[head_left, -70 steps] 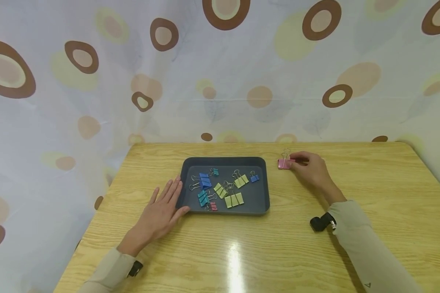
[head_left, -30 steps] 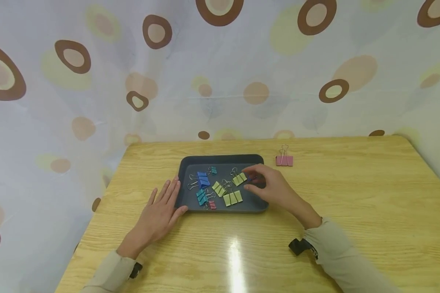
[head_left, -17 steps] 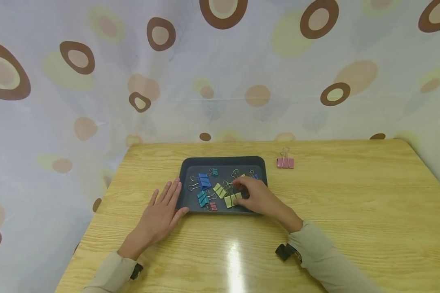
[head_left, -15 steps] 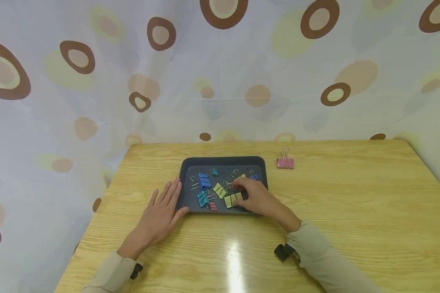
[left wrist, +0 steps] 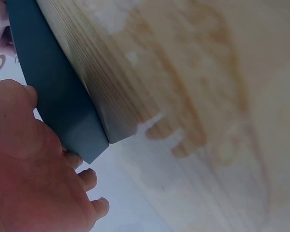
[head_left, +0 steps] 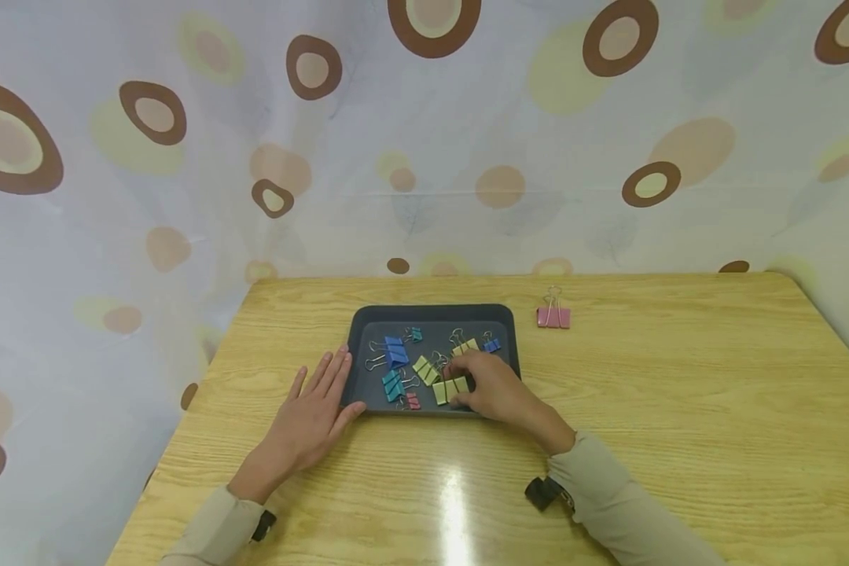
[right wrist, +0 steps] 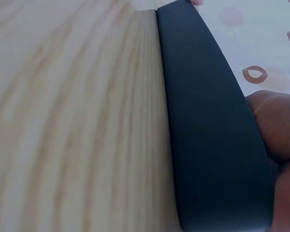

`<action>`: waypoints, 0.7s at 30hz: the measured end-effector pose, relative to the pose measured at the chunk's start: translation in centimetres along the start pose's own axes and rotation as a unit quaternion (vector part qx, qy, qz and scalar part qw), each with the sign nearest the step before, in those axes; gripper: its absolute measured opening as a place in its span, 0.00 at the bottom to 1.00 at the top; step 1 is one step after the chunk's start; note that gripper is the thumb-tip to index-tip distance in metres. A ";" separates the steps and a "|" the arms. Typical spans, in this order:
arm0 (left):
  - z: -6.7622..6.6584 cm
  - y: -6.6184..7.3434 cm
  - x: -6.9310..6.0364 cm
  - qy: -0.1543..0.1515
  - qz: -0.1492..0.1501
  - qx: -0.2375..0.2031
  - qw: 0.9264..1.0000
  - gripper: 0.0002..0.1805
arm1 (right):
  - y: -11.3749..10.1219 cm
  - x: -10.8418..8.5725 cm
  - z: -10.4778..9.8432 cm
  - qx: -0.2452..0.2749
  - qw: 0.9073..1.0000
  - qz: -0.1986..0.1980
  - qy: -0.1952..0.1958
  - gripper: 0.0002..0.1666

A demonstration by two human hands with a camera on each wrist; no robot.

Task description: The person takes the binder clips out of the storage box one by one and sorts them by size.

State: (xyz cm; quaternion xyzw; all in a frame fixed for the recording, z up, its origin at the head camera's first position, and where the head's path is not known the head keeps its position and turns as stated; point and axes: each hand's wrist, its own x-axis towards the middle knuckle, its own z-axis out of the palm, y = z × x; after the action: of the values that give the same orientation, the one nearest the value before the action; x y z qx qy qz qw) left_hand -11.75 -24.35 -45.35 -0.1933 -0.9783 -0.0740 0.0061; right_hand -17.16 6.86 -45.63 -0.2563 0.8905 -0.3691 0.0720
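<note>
A dark grey tray (head_left: 424, 311) holds several binder clips. My left hand (head_left: 310, 420) lies with straight fingers against its left side; the left wrist view shows the thumb and fingertips at the tray's wall (left wrist: 58, 87). Inside the tray, my right hand (head_left: 498, 391) pinches a large yellow binder clip (head_left: 450, 390) by its right side, between thumb and curled fingers. Around it lie a smaller yellow clip (head_left: 425, 369) and another yellow clip (head_left: 464, 347) partly behind the hand. In the right wrist view the tray wall (right wrist: 212, 116) hides the fingertips and the clip.
A pink binder clip (head_left: 553, 317) stands on the wooden table right of the tray. Blue (head_left: 396, 353), small blue (head_left: 491, 345), teal (head_left: 392, 385), small teal (head_left: 416, 335) and small pink clips (head_left: 413, 402) lie in the tray. A patterned cloth (head_left: 424, 228) hangs behind.
My right hand has let go of the pink clip on the table, moved left into the tray and taken hold of the large yellow clip. The left hand has stayed in place.
</note>
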 end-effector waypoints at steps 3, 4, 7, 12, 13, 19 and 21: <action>-0.1 0.0 0.0 -0.002 -0.001 0.003 1.000 0.42 | 0.2 0.0 -0.2 0.014 1.000 0.002 0.003 0.15; -0.1 0.0 0.0 -0.003 -0.002 0.005 1.000 0.42 | 0.3 0.0 -0.2 0.021 1.000 0.004 0.003 0.15; 0.0 0.1 0.0 -0.004 -0.003 0.005 1.000 0.42 | 0.5 0.1 -0.4 0.037 0.999 0.007 0.005 0.16; 0.4 0.1 -0.1 -0.004 -0.006 0.002 1.000 0.42 | 0.9 0.1 -0.9 0.059 0.998 -0.002 0.017 0.16; 0.4 0.0 -0.1 -0.005 -0.006 0.002 1.000 0.42 | 1.0 0.1 -1.0 0.062 0.998 -0.008 0.020 0.16; 0.5 -0.2 0.1 -0.004 -0.007 0.007 1.000 0.42 | 0.9 -0.1 -1.6 0.086 0.996 -0.021 0.026 0.18; 0.5 -0.2 0.1 -0.003 -0.007 0.006 1.000 0.42 | 0.8 -0.2 -2.0 0.097 0.995 -0.021 0.024 0.18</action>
State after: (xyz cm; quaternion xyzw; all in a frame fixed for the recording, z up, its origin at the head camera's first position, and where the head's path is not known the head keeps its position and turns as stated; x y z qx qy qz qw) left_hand -11.89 -24.45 -45.87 -0.1870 -0.9801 -0.0674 0.0036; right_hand -17.93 8.72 -44.81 -0.2579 0.8466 -0.4607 0.0677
